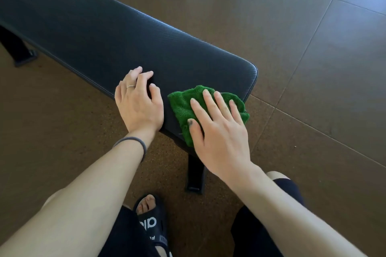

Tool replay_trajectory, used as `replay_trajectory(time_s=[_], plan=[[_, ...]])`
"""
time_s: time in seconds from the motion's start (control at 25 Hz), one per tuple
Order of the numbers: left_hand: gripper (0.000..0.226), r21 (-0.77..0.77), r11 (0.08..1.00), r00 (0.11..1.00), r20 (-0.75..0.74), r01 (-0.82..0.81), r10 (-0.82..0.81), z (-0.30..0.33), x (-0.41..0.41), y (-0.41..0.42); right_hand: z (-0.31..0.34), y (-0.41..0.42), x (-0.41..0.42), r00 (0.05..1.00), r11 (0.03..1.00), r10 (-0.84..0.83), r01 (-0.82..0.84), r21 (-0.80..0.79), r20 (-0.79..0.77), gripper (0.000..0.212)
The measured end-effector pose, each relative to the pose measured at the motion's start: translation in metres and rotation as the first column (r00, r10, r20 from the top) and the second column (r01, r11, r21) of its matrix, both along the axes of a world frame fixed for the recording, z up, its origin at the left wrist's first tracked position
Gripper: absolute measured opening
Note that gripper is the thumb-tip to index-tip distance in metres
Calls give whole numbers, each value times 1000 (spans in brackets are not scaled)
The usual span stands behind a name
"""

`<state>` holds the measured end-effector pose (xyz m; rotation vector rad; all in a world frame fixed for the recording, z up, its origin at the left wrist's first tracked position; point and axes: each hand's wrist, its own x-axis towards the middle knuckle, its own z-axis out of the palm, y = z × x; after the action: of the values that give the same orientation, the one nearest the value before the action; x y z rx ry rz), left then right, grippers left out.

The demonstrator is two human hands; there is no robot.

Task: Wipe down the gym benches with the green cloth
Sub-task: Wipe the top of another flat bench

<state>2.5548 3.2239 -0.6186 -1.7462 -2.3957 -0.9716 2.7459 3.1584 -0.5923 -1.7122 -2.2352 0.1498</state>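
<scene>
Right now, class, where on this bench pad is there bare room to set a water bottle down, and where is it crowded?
The bench pad lies bare from beyond the left hand fingertips up to its far end. The near end is crowded: the left hand rests on the near edge and the right hand presses the green cloth flat beside it.

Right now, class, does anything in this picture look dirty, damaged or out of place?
One thing: the right hand pressing the cloth on the bench has a dark smudge on its thumb tip. Nothing else stands out.

Fluffy terry green cloth (183, 104) on matt ribbed vinyl-like bench (104, 33) pad (floor (313, 27) semi-glossy, speckled).
</scene>
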Motion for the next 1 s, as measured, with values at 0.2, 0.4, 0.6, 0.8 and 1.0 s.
replay_trajectory(time_s=[0.2,0.4,0.6,0.8,1.0], plan=[[42,0,1000,1000,10,8,-8,1,0,-2,5,103,38,998,998,-61,61,17,20,49],[44,14,1000,1000,-7,4,-4,1,0,-1,0,45,7,979,979,-200,201,20,-33,53],[45,-24,1000,1000,-19,5,-6,3,1,-2,-3,46,31,999,998,23,-21,58,-32,48],[45,-30,999,1000,-18,-11,10,2,1,-2,-2,107,36,972,972,-229,226,-57,-50,52],[42,-30,1000,1000,-13,1,-2,2,1,-3,-7,-15,-6,982,990,-141,137,-38,-128,52]])
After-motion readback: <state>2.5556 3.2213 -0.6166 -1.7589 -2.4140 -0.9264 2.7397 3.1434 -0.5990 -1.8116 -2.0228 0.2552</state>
